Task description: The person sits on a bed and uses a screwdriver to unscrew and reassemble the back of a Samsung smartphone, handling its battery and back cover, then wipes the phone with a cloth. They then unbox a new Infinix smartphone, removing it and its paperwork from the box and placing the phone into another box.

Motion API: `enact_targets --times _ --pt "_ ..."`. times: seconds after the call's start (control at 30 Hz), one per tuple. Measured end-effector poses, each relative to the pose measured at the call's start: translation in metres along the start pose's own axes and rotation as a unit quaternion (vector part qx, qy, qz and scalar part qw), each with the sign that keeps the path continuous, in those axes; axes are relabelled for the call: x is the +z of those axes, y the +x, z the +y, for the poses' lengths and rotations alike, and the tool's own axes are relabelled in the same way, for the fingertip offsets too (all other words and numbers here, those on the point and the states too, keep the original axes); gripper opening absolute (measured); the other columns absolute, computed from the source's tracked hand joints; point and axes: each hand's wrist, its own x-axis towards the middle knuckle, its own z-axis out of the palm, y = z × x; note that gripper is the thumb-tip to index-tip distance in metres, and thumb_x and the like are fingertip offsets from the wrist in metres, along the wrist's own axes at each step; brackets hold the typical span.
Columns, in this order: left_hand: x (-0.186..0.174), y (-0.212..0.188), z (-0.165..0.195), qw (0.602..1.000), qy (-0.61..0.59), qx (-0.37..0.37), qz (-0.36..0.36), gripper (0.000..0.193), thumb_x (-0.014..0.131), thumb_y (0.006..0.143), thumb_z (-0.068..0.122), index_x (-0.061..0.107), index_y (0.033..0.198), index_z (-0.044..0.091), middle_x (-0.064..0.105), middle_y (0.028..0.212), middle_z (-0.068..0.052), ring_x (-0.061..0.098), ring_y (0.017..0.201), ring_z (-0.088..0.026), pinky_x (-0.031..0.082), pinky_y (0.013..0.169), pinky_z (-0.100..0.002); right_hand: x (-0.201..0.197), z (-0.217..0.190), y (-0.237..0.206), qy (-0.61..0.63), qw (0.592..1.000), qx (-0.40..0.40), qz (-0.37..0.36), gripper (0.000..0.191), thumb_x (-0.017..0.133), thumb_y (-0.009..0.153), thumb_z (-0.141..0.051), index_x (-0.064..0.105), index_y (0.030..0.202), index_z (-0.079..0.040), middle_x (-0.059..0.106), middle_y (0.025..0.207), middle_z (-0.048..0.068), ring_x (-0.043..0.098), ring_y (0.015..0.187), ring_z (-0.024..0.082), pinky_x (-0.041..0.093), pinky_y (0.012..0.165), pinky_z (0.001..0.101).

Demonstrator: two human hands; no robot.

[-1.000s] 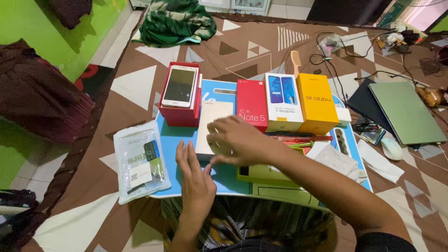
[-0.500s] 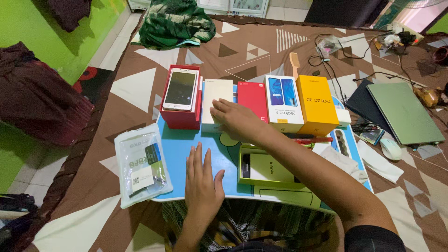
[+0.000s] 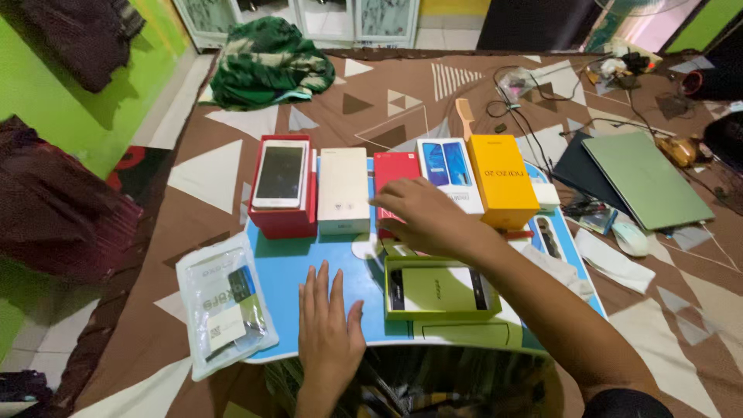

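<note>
A row of phone boxes stands along the far side of a low blue table. From the left they are a red box with a white phone lying on it, a white box, a red box, a white and blue box and an orange-yellow box. My right hand lies over the near end of the red box, fingers loose, fingertips by the white box's right edge. My left hand rests flat on the table's front edge. Beside it is an open green box with a phone inside.
A clear plastic bag with a phone case hangs over the table's left corner. A green laptop, a white mouse, cables and papers lie to the right on the brown patterned mat. A green cloth lies at the back.
My right hand slid the white box from the middle of the table up into the row beside the phone's red box, then shifted right onto the red box. The left hand stayed put.
</note>
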Motion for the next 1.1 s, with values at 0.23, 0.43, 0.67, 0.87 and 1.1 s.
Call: enact_targets --times 0.23,0.43,0.67,0.87,1.1 --pt "0.003 -0.005 0.004 0.994 -0.035 0.024 -0.101 0.061 0.045 0.104 0.041 0.044 0.147 -0.003 0.038 0.159 -0.022 0.026 0.153 -0.038 0.013 0.124 -0.056 -0.044 -0.035 -0.102 0.005 0.988 0.119 -0.101 0.026 0.076 0.082 -0.021 0.072 0.103 -0.006 0.070 0.099 0.009 0.068 0.090 0.033 0.053 0.075 0.0460" --pt "0.004 0.012 0.042 0.969 -0.187 0.102 -0.123 0.091 0.065 0.092 0.050 0.026 0.155 -0.003 0.027 0.163 -0.025 0.021 0.152 -0.042 0.019 0.122 -0.054 -0.044 -0.036 -0.134 0.021 0.958 0.234 -0.165 0.043 0.077 0.080 -0.028 0.069 0.119 -0.012 0.069 0.110 0.008 0.067 0.099 0.032 0.053 0.080 0.0450" --pt "0.016 0.028 0.067 0.965 -0.199 0.119 -0.126 0.093 0.087 0.077 0.035 0.039 0.150 0.003 0.036 0.161 -0.018 0.029 0.152 -0.040 0.031 0.121 -0.051 -0.033 -0.020 -0.137 0.034 0.952 0.252 -0.170 0.060 0.083 0.074 -0.031 0.064 0.127 -0.010 0.063 0.115 0.010 0.065 0.102 0.032 0.052 0.080 0.0453" --pt "0.018 0.027 0.062 0.957 -0.230 0.110 -0.135 0.095 0.087 0.076 0.030 0.037 0.151 0.000 0.036 0.160 -0.018 0.030 0.151 -0.038 0.031 0.121 -0.049 -0.028 -0.011 -0.141 0.054 0.958 0.242 -0.141 0.060 0.087 0.068 -0.028 0.065 0.120 -0.008 0.057 0.109 0.011 0.061 0.100 0.032 0.050 0.079 0.0456" --pt "0.017 0.024 0.059 0.956 -0.233 0.100 -0.147 0.097 0.084 0.079 0.036 0.033 0.154 0.003 0.035 0.161 -0.017 0.029 0.152 -0.037 0.029 0.121 -0.049 -0.024 -0.005 -0.153 0.130 0.946 0.284 -0.084 0.030 0.079 0.088 -0.027 0.066 0.098 -0.002 0.069 0.088 0.008 0.068 0.083 0.024 0.053 0.072 0.0389"
